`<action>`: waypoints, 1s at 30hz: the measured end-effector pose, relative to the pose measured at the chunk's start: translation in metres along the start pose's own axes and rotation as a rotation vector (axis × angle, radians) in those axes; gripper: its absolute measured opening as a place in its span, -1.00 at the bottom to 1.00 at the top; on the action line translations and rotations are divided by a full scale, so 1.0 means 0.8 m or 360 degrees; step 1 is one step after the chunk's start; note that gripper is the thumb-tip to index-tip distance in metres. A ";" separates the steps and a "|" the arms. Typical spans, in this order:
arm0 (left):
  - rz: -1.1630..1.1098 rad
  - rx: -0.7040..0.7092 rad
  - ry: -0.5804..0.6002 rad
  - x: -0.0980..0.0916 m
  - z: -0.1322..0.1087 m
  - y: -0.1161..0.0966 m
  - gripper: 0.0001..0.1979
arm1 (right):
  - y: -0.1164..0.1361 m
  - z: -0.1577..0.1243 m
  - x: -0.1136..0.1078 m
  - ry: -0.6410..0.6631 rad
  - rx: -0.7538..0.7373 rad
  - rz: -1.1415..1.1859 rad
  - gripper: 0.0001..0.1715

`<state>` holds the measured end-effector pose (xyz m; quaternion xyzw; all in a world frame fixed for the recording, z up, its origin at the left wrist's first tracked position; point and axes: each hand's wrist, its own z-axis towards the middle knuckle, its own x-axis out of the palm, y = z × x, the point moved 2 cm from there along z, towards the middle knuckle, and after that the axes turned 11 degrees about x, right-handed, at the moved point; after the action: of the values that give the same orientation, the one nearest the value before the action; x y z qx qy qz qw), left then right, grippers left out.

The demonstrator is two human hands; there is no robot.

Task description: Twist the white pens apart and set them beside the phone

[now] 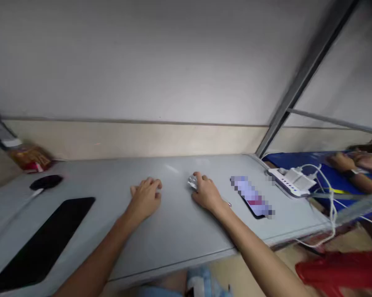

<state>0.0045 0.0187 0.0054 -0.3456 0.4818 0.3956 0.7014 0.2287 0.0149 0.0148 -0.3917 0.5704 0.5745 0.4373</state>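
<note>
My right hand (207,193) is closed at the middle of the grey tabletop (173,243). Its fingers rest on a small, crinkled, shiny silver piece (192,182), which looks like foil or clear plastic; the hand hides part of it. Beside that wrist, the tip of a thin metallic object (228,203) shows from behind the forearm. To the left, my left hand (145,199) lies on the tabletop with loosely bent fingers, somewhat apart, and nothing visible in them. A phone (250,198) with a lit, blurred-out screen lies right of my right hand.
A white power strip (289,181) with plugs and cables sits at the right edge. On the left lie a black mat-like slab (46,243), a black disc (46,182) with a cable, and a snack packet (32,159). Another person's hands (343,162) show beyond the metal post (292,93).
</note>
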 end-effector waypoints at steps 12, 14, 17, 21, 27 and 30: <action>-0.0092 0.0029 -0.0043 -0.010 0.000 -0.011 -0.77 | 0.006 -0.008 0.000 0.0096 -0.0083 -0.0069 -0.47; -0.0109 0.0040 -0.0051 -0.014 0.000 -0.015 -0.77 | 0.003 -0.007 -0.004 0.0080 -0.0107 -0.0001 -0.49; -0.0142 0.0057 -0.0080 -0.020 0.001 -0.020 -0.77 | -0.004 -0.001 -0.020 0.0097 -0.0137 0.0294 -0.52; -0.0207 0.0143 -0.0136 -0.022 0.003 -0.026 -0.76 | -0.011 0.020 -0.047 0.0176 -0.0210 0.1257 -0.62; -0.0334 0.0277 -0.0200 -0.018 0.004 -0.030 -0.73 | 0.013 0.044 -0.047 0.0242 -0.0228 0.2308 -0.47; -0.0407 0.0362 -0.0237 -0.018 0.003 -0.035 -0.71 | 0.032 0.041 -0.036 0.0177 -0.0296 0.2467 -0.43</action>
<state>0.0274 0.0049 0.0231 -0.2922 0.4222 0.2708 0.8143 0.2147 0.0470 0.0515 0.0550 0.6517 0.7409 -0.1526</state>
